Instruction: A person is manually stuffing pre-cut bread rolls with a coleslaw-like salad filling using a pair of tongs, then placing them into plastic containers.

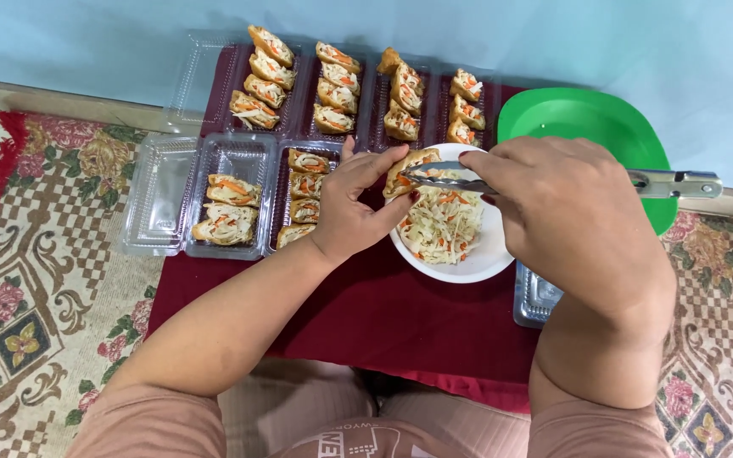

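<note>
My left hand [355, 203] holds a golden fried tofu pocket [406, 170] over the rim of a white bowl [477, 259] of shredded cabbage and carrot. Metal tongs [443, 176] are gripped in my right hand [566, 208], their tips at the pocket's opening and their handle [676, 183] sticking out to the right. Both hands meet above the bowl, which sits on a dark red cloth [383, 309].
Clear plastic trays [239, 153] with several filled tofu pockets [263, 78] lie in two rows at the back and left. A green plate [583, 119] stands behind the bowl. Another clear tray [532, 301] peeks out under my right forearm. A patterned rug [36, 280] surrounds the cloth.
</note>
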